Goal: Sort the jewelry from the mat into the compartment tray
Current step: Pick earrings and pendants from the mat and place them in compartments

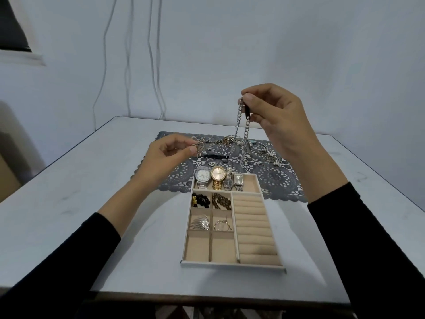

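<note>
A pale table [69, 203] carries everything, and the compartment tray [232, 264] at its middle serves as the landmark. Behind the tray, with its far edge resting on it, lies a grey lace mat [276, 180], and at the back of the mat sits a tangle of loose jewelry [264, 150]: chains, rings and small white beads, too fine to tell apart. Above and behind the tray's right side, the right hand [278, 118] is raised, its thumb and fingers pinched closed on the top of a silver chain [241, 125] with a dark piece at the pinch; the chain hangs in two strands down to the mat. Above and left of the tray's back corner, the left hand [165, 155] is closed by thumb and fingertips on a small silver fan-shaped piece [200, 149], held over the mat's left part. In the tray's long back compartment lie four watches [218, 178], two silver, one gold, one rectangular; any writing on their dials is too small to read. The small compartments in front of them hold dark bead bracelets [202, 200], brown beads [222, 201], a silver shell-shaped piece [200, 223] and a thin gold bracelet [222, 225]. Cream ring rolls [253, 226] fill the tray's right side. Black sleeves cover both forearms, and cables hang on the wall behind.
</note>
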Motion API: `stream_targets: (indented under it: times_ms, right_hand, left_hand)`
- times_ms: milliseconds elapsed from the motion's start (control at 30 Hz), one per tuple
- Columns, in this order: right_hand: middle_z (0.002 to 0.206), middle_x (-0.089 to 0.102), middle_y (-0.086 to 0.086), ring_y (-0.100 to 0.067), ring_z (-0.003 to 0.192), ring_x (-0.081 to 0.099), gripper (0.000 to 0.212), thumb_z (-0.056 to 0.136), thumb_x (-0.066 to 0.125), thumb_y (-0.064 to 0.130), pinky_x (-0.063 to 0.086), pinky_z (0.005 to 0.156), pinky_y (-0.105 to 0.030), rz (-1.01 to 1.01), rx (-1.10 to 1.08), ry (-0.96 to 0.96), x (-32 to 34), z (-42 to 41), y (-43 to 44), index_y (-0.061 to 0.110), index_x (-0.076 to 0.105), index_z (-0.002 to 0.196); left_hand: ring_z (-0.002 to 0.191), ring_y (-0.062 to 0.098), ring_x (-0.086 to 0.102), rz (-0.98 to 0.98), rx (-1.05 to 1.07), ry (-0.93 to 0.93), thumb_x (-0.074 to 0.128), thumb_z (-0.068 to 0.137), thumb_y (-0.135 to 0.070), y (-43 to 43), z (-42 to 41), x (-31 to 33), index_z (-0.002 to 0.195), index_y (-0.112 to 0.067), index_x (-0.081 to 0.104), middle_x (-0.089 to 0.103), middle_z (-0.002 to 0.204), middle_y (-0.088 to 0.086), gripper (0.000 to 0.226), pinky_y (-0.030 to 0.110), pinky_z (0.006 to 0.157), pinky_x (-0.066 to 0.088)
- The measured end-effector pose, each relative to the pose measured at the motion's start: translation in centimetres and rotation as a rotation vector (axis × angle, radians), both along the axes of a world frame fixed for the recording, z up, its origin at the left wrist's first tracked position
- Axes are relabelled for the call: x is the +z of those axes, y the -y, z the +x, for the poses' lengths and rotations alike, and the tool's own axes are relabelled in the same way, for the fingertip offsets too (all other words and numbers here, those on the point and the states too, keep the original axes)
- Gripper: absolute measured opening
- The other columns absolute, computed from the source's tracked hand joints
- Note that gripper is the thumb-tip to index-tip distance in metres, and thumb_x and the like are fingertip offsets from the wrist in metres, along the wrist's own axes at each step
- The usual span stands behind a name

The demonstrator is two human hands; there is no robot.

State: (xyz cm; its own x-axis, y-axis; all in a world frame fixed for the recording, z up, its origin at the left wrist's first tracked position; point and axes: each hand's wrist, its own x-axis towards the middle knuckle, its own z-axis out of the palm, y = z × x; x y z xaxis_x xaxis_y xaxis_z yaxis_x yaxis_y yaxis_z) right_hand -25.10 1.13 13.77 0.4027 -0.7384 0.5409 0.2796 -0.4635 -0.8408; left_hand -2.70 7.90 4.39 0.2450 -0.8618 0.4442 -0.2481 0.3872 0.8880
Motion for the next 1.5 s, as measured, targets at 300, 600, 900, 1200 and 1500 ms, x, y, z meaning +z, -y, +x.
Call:
stream_targets:
  times_ms: [300,600,900,1200,1500]
  right_hand:
    - [0.086,0.069,-0.005,-0.015,0.081,0.062,0.013,0.081,0.068,0.011,0.049,0.069,-0.022,0.111,0.15,0.026,-2.5,-0.8,-3.3,0.011,0.068,0.094]
    - [0.086,0.065,-0.01,-0.02,0.077,0.056,0.012,0.074,0.073,0.015,0.05,0.068,-0.023,0.146,0.204,0.001,-5.1,-0.8,-5.1,0.013,0.072,0.086]
    - [0.083,0.068,-0.003,-0.016,0.079,0.058,0.01,0.081,0.069,0.007,0.049,0.074,-0.026,0.104,0.206,-0.12,-6.8,-0.9,-5.7,0.011,0.071,0.089]
    - [0.085,0.069,-0.009,-0.016,0.076,0.062,0.011,0.082,0.069,0.005,0.053,0.069,-0.024,0.02,0.194,-0.339,-7.0,-1.4,-6.0,0.004,0.069,0.093]
    - [0.087,0.069,-0.012,-0.021,0.082,0.063,0.012,0.081,0.073,0.008,0.054,0.08,-0.032,0.021,0.161,-0.456,-7.9,-1.3,-5.5,0.007,0.07,0.092]
  left_hand:
    - [0.087,0.015,0.069,0.024,0.024,-0.039,0.075,0.081,-0.021,-2.7,0.0,-1.1,0.091,-0.028,0.074,0.073,0.089,0.0,0.012,0.027,0.066,0.06]
    - [0.088,0.023,0.069,0.004,0.039,-0.039,0.076,0.079,-0.019,-3.7,-0.7,-2.0,0.091,-0.023,0.073,0.072,0.093,0.011,0.013,0.04,0.087,0.053]
    - [0.085,0.017,0.069,0.02,0.036,0.016,0.074,0.084,-0.016,-3.5,-0.9,-2.1,0.092,-0.026,0.072,0.073,0.087,-0.004,0.012,0.028,0.067,0.057]
    - [0.086,0.018,0.069,0.002,0.035,0.006,0.073,0.085,-0.013,-3.8,-1.0,-2.0,0.091,-0.024,0.072,0.073,0.086,-0.002,0.013,0.045,0.088,0.053]
    - [0.085,0.013,0.07,0.003,0.03,0.028,0.073,0.085,-0.013,-3.9,-1.1,-1.9,0.092,-0.023,0.072,0.073,0.084,-0.006,0.013,0.037,0.087,0.053]
